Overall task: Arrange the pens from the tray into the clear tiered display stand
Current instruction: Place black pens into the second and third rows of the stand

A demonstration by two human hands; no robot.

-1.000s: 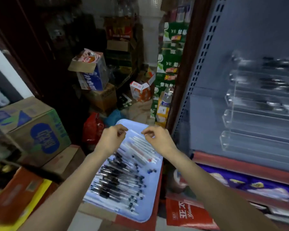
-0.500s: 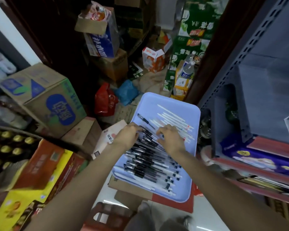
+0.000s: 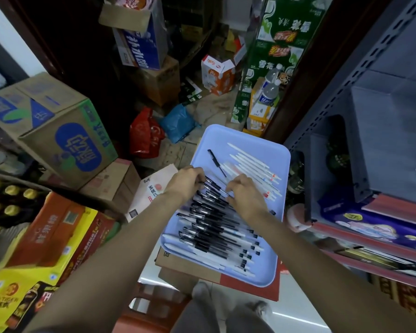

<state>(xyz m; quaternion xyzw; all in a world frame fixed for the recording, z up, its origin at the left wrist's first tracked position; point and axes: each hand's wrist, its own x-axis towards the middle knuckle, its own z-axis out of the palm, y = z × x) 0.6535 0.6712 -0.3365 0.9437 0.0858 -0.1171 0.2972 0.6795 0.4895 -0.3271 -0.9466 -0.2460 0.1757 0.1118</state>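
I see my 2 hands down on the pale blue plastic tray [image 3: 244, 138]. My left hand [image 3: 186, 182] curls its fingers onto the black-capped clear pens [image 3: 211, 234] heaped toward the tray's near edge. My right hand [image 3: 246, 194] also curls over that heap; what it pinches I cannot tell. White slim pens [image 3: 252, 164] lie along the tray's right edge.

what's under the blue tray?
The blue tray rests on flattened brown cardboard, with a red sheet showing at the near edge. Whatever supports these is covered by the tray.
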